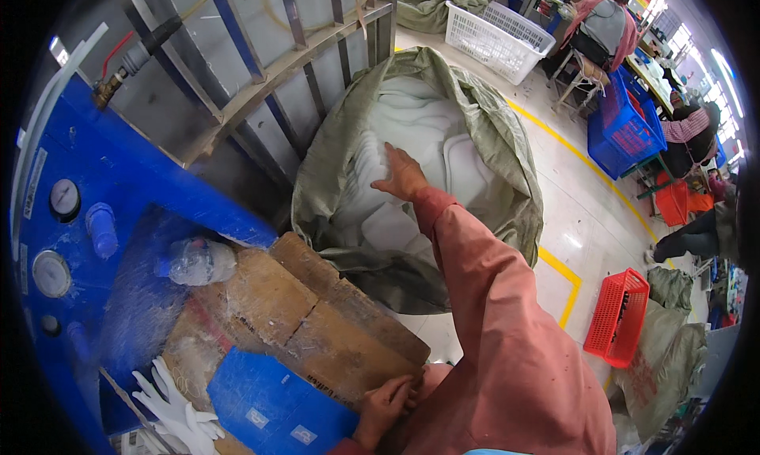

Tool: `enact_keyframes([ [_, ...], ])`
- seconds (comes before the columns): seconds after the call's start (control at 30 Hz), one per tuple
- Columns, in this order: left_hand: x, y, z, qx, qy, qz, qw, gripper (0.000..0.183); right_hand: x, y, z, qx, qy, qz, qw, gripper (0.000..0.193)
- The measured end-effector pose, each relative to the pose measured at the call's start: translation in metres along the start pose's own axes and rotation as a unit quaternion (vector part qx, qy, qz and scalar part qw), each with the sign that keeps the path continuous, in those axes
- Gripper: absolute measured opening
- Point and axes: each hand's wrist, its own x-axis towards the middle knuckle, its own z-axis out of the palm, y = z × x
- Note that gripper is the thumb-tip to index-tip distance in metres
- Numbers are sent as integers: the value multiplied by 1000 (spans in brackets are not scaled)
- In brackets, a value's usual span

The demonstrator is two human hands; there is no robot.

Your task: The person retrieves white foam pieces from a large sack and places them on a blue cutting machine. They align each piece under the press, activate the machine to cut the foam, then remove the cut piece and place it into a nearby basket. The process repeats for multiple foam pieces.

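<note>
My right hand [405, 175] reaches into a large grey-green woven sack [499, 130], palm down with its fingers spread. It is over soft white sheet-like pieces [419, 110], apparently foam or padding, several of them stacked in rows; whether it touches them I cannot tell. At the lower middle, my left hand [385, 407] lies by the edge of a brown cardboard piece [344, 348], its fingers curled in. What those fingers hold, if anything, is hidden. Just left of that hand a blue flat panel [273, 399] lies on the cardboard.
A blue machine [95, 146] with gauges is at left; a plastic bottle [202, 262] and white gloves [176, 403] lie near it. A metal frame [261, 83] borders the sack. Red [617, 316], white [499, 41] and blue baskets [621, 126] stand right. Several people are farther off.
</note>
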Motion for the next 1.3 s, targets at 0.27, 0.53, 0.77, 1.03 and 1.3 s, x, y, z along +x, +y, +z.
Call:
enact_keyframes([
  [0.27, -3, 5, 0, -13, 11, 39, 999, 24, -62, -38, 12, 15, 6, -58, 998, 116],
  [0.53, -2, -6, 3, -22, 20, 78, 997, 24, -79, -61, 4, -28, 16, -62, 998, 108],
  [0.77, 2, -21, 1, -42, 10, 100, 994, 27, -99, -80, -61, 43, 90, -61, 993, 106],
  [1.03, 11, -27, 2, -21, -33, 122, 992, 31, -163, -112, -178, -94, 208, -111, 967, 100],
  [1.3, 7, -33, 3, -48, -6, 177, 983, 28, -242, -236, -261, 329, 83, -66, 938, 84],
])
